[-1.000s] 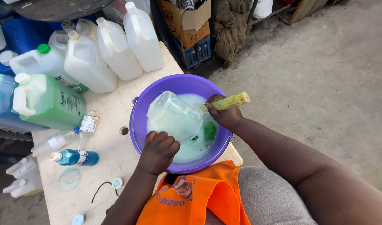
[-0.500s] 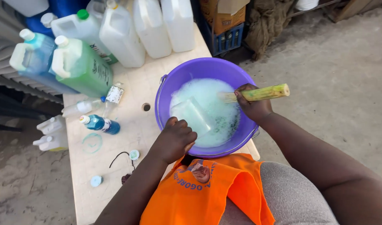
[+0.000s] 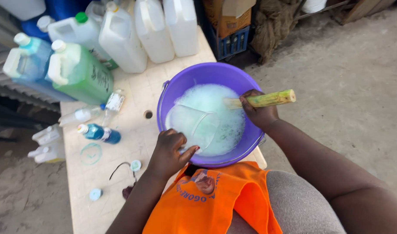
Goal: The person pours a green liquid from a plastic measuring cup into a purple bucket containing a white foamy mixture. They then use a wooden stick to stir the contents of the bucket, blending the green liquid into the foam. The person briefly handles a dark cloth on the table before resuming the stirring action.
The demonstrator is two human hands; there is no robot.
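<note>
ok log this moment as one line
left hand: holds clear jug tipped in purple basin | right hand: grips green stick in foam

A purple basin (image 3: pixel 181 84) holds white foam (image 3: pixel 215 104) beneath the fingers, a yellow-green stick (image 3: pixel 267 99) passes between them, and an orange vest (image 3: pixel 220 203) with blue lettering lies just below.
</note>
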